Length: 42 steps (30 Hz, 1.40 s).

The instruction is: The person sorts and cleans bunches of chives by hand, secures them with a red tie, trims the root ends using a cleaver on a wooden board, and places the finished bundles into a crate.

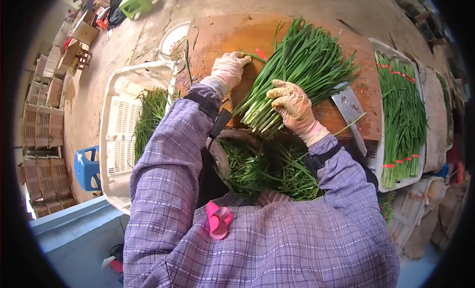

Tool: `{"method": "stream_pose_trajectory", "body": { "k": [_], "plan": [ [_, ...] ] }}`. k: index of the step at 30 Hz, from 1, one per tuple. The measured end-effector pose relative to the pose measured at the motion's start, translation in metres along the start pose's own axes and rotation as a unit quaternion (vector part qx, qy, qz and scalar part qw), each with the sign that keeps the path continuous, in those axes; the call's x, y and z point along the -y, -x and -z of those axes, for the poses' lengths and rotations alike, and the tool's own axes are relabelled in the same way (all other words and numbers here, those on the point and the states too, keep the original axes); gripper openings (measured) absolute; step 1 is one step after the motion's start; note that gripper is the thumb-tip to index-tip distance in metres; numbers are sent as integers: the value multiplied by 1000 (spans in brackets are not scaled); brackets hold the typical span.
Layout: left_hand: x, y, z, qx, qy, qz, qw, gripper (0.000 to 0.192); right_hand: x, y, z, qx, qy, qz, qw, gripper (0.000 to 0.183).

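A large heap of green garlic chives [297, 61] lies on the wooden board [222, 31], pale cut ends towards me. My gloved left hand [231, 67] is at the board's left part, its fingers curled at a small green stem; how firmly it holds it I cannot tell. By the pale stems is my gloved right hand [293, 104], fingers bent; whether they grip a stem is unclear. A wide metal blade [349, 104] lies right of the heap, a loose stem across it. A small red strip [261, 54] lies beyond my left hand. Below the board, loose green leaves [256, 169] fill a container.
At left a white plastic basket [115, 80] holds more chives, with a white basin [174, 37] beyond it. On the right, a white crate [402, 184] holds chive bundles tied with red bands. A blue stool [87, 169] and a green stool [135, 4] stand on the floor.
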<state>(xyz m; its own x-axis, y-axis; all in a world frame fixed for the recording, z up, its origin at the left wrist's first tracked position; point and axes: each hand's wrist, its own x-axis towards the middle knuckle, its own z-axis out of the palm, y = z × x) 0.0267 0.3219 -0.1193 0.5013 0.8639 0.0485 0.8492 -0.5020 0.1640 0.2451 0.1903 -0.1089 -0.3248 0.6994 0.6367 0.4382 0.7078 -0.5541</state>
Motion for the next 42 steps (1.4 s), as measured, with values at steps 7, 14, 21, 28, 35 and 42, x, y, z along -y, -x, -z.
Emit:
{"method": "stream_pose_trajectory", "body": {
  "k": [7,14,21,28,35,42],
  "plan": [
    [-12,-24,-9,-8,-56,-15,998,53,4,1,-4,2,4,-2,1000,23],
    [-39,-58,7,67,-27,-121,990,41,-2,7,9,-1,6,-3,1000,18],
    [15,-23,-30,-18,-3,-31,999,28,-2,5,-11,-21,-50,37,998,17],
    [-29,-36,-10,-22,90,-78,993,20,-1,10,6,-27,-26,29,999,17],
    [-13,-26,-17,-68,29,-114,991,18,3,6,6,-19,9,5,1000,21],
    [-7,-29,0,-14,47,-85,995,51,6,3,2,2,8,-17,1000,20]
  ]
}}
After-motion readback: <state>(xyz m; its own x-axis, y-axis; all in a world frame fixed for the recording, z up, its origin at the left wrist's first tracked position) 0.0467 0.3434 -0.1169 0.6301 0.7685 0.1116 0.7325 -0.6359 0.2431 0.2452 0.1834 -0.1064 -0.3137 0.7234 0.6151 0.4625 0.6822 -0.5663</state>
